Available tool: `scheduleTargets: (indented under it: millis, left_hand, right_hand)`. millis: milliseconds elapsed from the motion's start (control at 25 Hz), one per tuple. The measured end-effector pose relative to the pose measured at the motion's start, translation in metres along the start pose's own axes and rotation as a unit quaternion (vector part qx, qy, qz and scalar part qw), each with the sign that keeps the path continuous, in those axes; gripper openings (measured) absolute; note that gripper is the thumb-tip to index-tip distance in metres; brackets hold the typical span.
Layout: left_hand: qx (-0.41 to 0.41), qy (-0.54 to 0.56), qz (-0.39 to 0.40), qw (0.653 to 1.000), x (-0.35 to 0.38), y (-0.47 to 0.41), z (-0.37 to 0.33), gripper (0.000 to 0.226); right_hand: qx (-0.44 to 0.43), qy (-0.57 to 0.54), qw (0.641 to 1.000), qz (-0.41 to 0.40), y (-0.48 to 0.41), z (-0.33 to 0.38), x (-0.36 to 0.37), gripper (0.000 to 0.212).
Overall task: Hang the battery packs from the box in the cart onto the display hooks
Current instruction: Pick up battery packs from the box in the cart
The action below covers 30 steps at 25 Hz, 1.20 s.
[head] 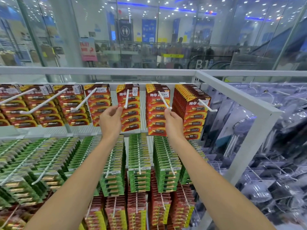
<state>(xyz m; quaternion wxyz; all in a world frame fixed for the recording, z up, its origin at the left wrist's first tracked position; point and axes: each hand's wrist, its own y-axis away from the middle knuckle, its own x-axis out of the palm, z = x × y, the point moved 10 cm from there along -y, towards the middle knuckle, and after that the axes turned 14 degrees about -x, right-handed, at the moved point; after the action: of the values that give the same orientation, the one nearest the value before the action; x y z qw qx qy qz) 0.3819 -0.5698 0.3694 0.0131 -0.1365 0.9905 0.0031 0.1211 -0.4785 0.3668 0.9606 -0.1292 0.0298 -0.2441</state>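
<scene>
retail shop inside a mall. white peg hooks [126,99] ran in rows across a white display rack [232,92], each loaded with identical carded stock: red battery packs [130,117] on top, green battery packs [139,163] below. price stickers [165,95] sat on front cards. clear-packaged goods [265,155] hung to the right. behind the glass wall [182,30]: a concourse with a toilet sign [124,30], a "b1" mark [201,64] and an escalator [221,63].

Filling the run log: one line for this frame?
left hand: pinches red battery pack on hook | right hand: pinches tip of next hook | box, cart: not in view
</scene>
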Motion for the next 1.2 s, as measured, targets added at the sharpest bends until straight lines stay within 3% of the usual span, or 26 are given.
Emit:
scheduleTargets:
  millis: [160,360,480,600,760,920,1200]
  left_hand:
    - [0.008,-0.003,-0.001,1.000,-0.011,0.020,0.000,0.021]
    - [-0.034,0.025,0.029,0.999,-0.031,0.078,0.025,0.020]
    - [-0.061,0.015,0.070,0.996,-0.029,0.132,0.045,0.015]
    - [-0.118,0.013,0.121,0.986,-0.015,0.187,0.074,0.016]
    - [-0.207,-0.017,0.211,0.955,0.039,0.261,0.139,0.015]
    - [-0.251,-0.093,0.296,0.917,0.099,0.338,0.212,0.019]
    - [-0.317,-0.209,0.410,0.829,0.194,0.485,0.287,0.011]
  right_hand:
    - [-0.019,0.046,0.999,-0.017,0.012,-0.007,-0.018,0.036]
    - [-0.051,0.096,0.994,0.023,0.074,0.002,-0.044,0.034]
    - [-0.032,0.072,0.996,0.039,0.127,-0.008,-0.074,0.025]
    - [0.024,0.048,0.999,0.005,0.182,-0.040,-0.115,0.018]
    - [0.119,0.050,0.989,-0.073,0.247,-0.096,-0.197,0.018]
    - [0.162,0.104,0.965,-0.176,0.313,-0.136,-0.302,0.013]
    - [0.309,0.171,0.887,-0.297,0.448,-0.190,-0.464,0.018]
